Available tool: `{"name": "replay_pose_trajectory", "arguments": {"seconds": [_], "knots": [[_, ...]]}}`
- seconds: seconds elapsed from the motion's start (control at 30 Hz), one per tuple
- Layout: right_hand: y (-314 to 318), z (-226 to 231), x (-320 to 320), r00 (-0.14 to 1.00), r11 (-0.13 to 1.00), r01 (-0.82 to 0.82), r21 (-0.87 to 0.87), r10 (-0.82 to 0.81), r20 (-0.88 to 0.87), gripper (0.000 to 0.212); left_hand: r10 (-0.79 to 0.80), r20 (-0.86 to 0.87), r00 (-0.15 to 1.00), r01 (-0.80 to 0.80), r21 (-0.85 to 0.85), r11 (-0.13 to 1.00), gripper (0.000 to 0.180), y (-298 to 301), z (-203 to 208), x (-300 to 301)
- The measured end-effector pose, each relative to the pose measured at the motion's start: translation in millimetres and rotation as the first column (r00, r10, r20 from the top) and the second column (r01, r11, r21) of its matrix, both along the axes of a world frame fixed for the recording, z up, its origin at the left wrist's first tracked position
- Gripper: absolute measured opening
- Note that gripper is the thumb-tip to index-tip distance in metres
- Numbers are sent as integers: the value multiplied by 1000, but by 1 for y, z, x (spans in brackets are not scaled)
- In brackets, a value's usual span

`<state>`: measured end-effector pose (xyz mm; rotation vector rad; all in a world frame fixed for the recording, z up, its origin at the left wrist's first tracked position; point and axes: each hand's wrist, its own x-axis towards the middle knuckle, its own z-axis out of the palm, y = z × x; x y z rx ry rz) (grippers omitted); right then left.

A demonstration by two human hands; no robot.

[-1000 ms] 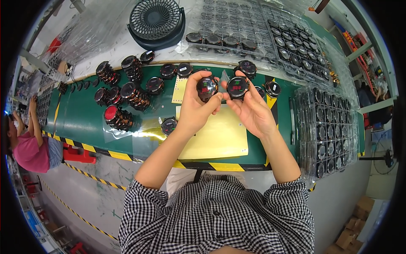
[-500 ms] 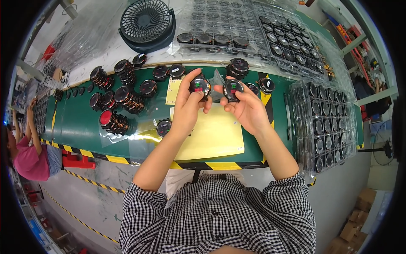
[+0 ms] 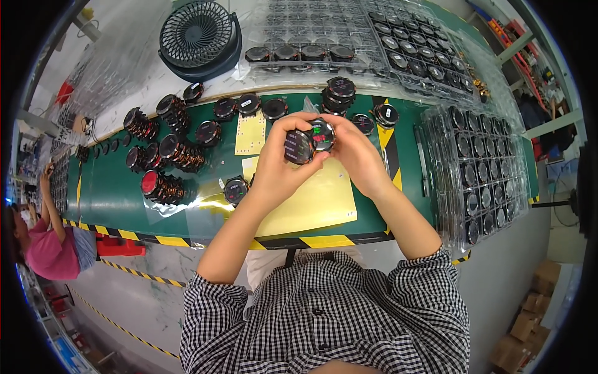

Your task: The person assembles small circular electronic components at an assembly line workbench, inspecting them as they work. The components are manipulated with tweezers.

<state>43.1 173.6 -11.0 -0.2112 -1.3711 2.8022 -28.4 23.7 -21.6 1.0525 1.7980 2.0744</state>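
Observation:
Over the yellow sheet (image 3: 311, 199), my left hand (image 3: 278, 167) is closed around a round watch module (image 3: 298, 147) with a lit dark screen. Against its right side is a second watch module (image 3: 322, 136), showing green and red on its display. My right hand (image 3: 360, 157) grips that one from the right, with part of its fingers hidden behind it. The two modules touch or overlap. Just beyond my hands stands a short stack of watch modules (image 3: 339, 90). Another module (image 3: 236, 190) lies beside my left forearm.
Several stacks of watch modules (image 3: 177, 149) stand on the green mat at left. Filled clear trays (image 3: 479, 174) are piled at right, and more trays (image 3: 299, 31) lie at the back. A dark fan (image 3: 199, 37) stands far left. A person in a pink shirt (image 3: 53, 252) works at left.
My hands have come together, bringing the two watch modules, held apart before, side by side. The view has shifted slightly. Another module now shows at the back, near the loose row.

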Motion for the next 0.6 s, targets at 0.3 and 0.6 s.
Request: {"name": "replay_pose_trajectory", "arguments": {"seconds": [0.3,0.6], "knots": [[5,10,4,975,834,205,512,-127,-185,26,-1,-128,992,-8,-70,998,52,-3,0,-2],[17,7,0,950,729,268,629,-91,-300,21,-144,-151,978,135,-65,989,52,-6,4,-1]]}}
